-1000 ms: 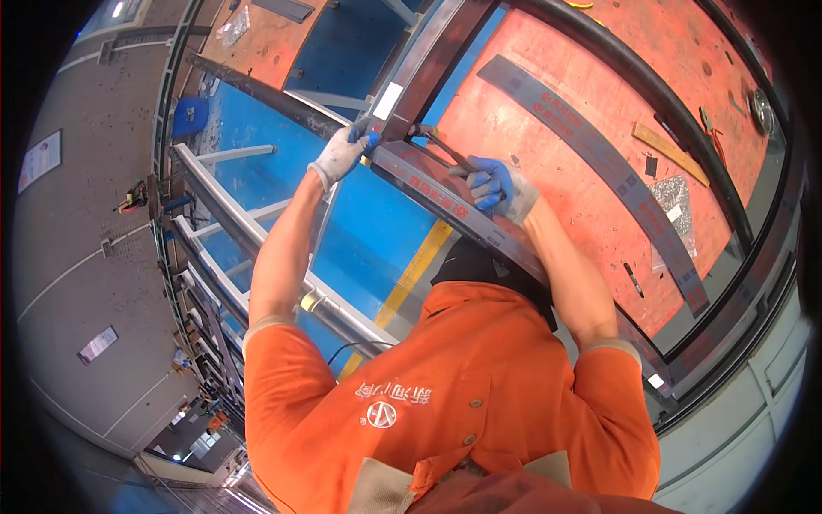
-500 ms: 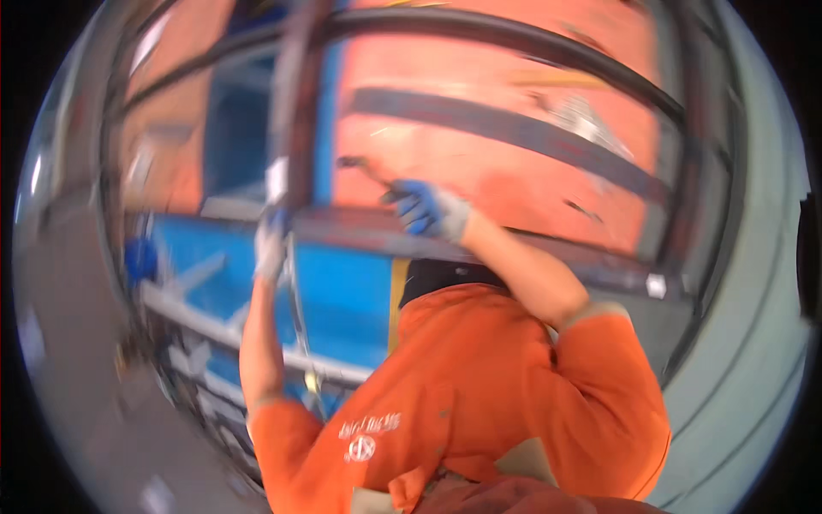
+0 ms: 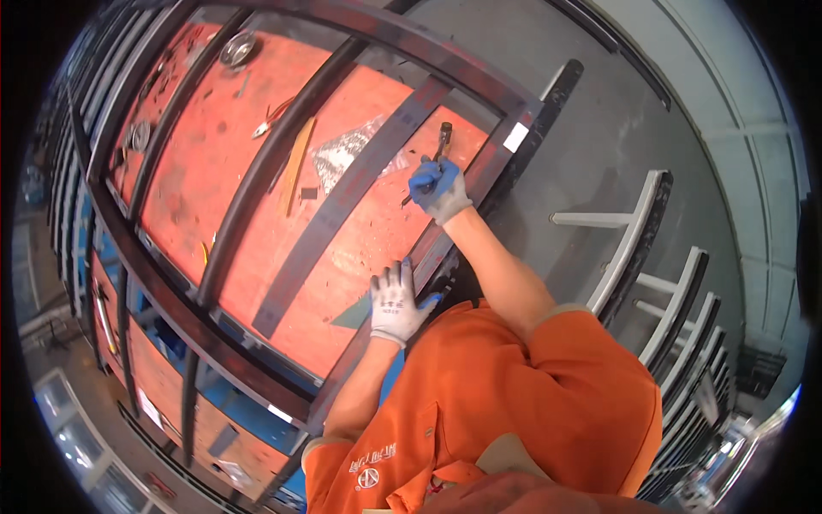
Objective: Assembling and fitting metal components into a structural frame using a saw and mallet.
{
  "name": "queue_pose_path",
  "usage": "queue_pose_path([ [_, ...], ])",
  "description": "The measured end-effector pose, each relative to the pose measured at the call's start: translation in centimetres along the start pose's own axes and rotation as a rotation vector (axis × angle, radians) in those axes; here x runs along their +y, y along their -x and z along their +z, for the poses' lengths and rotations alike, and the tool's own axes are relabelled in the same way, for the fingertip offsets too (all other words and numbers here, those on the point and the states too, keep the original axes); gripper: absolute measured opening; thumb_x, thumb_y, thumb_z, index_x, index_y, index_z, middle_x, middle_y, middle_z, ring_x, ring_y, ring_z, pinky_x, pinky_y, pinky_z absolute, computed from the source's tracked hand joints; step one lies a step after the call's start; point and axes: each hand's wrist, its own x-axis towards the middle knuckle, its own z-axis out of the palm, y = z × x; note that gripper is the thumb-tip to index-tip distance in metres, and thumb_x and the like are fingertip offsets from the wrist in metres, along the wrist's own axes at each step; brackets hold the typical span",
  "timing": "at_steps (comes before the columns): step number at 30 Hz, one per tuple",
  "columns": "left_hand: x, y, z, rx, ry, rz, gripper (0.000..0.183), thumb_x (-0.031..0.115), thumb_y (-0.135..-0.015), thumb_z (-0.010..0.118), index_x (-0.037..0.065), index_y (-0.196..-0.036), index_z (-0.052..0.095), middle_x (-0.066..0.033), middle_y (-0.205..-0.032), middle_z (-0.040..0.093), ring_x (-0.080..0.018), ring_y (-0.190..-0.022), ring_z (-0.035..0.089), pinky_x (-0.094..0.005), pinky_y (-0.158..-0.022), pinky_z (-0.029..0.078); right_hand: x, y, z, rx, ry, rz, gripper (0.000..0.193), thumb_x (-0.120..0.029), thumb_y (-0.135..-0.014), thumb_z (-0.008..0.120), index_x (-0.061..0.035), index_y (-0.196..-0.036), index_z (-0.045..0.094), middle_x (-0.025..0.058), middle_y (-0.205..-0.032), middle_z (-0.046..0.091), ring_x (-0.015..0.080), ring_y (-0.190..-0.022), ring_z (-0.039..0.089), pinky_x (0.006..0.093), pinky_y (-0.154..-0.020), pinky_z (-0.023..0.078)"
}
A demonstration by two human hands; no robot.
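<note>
Dark frame (image 3: 428, 45) before both hands — rails meet at visible corners; joint tightness can't be told. Right hand (image 3: 438, 187) grips hammer (image 3: 445, 135); left hand (image 3: 396, 307) spread wide at frame's near edge. Flat strip (image 3: 341, 206) beyond left hand — apparently unfitted.

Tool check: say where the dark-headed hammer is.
In the head view, the dark-headed hammer is upper right of centre, in the grip of the blue-and-white-gloved right hand, left of the white rectangular label on the dark frame.

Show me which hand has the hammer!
The right hand, curled around the hammer; the left hand is open, without a tool.
</note>
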Motion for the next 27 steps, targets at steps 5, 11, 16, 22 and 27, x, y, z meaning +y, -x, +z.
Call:
queue_pose_path([
  [5,0.1,-1.6,2.1,-0.136,0.053,-0.033,0.07,0.035,-0.08,0.066,-0.003,-0.134,0.044,-0.0215,-0.126,0.055,-0.0371,-0.108,0.056,-0.0441,-0.096,0.042,-4.2,-3.3,1.8,-0.135,-0.166,-0.2,0.024,-0.032,-0.099,0.046,-0.0122,-0.086,0.051,-0.008,-0.057,0.038,0.0064,-0.048,0.034,0.0234,-0.048,0.03],
  [11,-0.3,-0.8,2.2,-0.115,0.05,-0.034,0.067,0.029,-0.08,0.065,-0.002,-0.135,0.044,-0.0215,-0.125,0.056,-0.038,-0.106,0.058,-0.043,-0.095,0.044,-5.3,-4.0,2.3,-0.221,-0.243,-0.25,0.025,-0.033,-0.099,0.047,-0.0123,-0.084,0.049,-0.0086,-0.056,0.039,0.0063,-0.047,0.034,0.0233,-0.047,0.03],
  [16,-0.3,-0.8,2.1,-0.128,0.069,-0.054,0.066,0.027,-0.08,0.065,-0.001,-0.135,0.043,-0.0216,-0.126,0.056,-0.0386,-0.107,0.057,-0.0435,-0.095,0.044,-5.4,-5.2,0.5,-0.194,-0.322,-0.228,0.025,-0.032,-0.097,0.049,-0.0121,-0.082,0.05,-0.0089,-0.055,0.04,0.006,-0.047,0.034,0.0234,-0.047,0.03],
  [22,-0.4,-0.8,2.2,-0.118,0.1,-0.056,0.066,0.025,-0.08,0.065,-0.001,-0.136,0.043,-0.0216,-0.126,0.056,-0.0393,-0.108,0.057,-0.0441,-0.095,0.044,-6.1,-4.9,1.1,-0.29,-0.257,-0.183,0.024,-0.031,-0.095,0.053,-0.0114,-0.081,0.052,-0.009,-0.054,0.039,0.0056,-0.046,0.035,0.0236,-0.047,0.03],
  [27,-0.2,-1.0,1.8,-0.159,0.092,-0.072,0.066,0.026,-0.083,0.065,-0.002,-0.138,0.041,-0.022,-0.128,0.055,-0.039,-0.111,0.056,-0.0434,-0.097,0.044,-5.5,-4.6,1.3,-0.315,-0.332,-0.185,0.025,-0.031,-0.094,0.054,-0.0101,-0.082,0.055,-0.0087,-0.054,0.04,0.0057,-0.046,0.035,0.0235,-0.047,0.029],
])
